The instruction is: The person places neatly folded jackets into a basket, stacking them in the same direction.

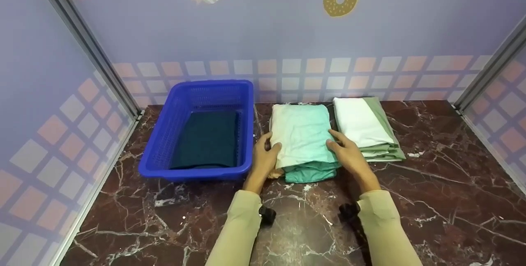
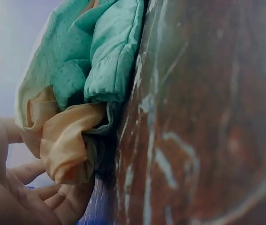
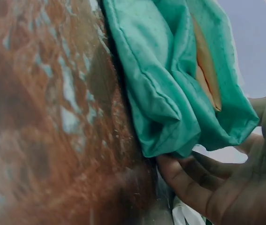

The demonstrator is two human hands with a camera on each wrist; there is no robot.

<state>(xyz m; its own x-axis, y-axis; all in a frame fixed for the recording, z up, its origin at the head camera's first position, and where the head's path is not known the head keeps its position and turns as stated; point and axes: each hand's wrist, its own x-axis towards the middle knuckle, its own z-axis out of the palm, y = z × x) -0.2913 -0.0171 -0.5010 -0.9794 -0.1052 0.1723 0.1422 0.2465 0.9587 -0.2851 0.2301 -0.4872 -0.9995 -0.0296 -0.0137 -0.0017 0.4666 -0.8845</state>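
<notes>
A folded cloth [image 1: 303, 134], pale cream shading into mint green, lies on the table between both hands. Teal folds [image 2: 111, 61] stick out along its near edge, with a peach part [image 2: 69, 140] at the left corner. The left hand [image 1: 264, 157] holds the cloth's left side, thumb at the top edge and fingers down beside the layers. On the opposite side, the right hand [image 1: 348, 151] holds it likewise, its thumb on the top layer. In the right wrist view, fingers [image 3: 184, 180] reach against the lower teal layers [image 3: 165, 93].
To the left stands a blue plastic basket [image 1: 197, 173] with a dark folded cloth [image 1: 209, 138] inside. A white and green folded cloth [image 1: 363, 124] lies just right of the right hand. The marble-patterned table [image 1: 444, 200] meets printed wall panels [image 1: 279, 23] at the back and sides.
</notes>
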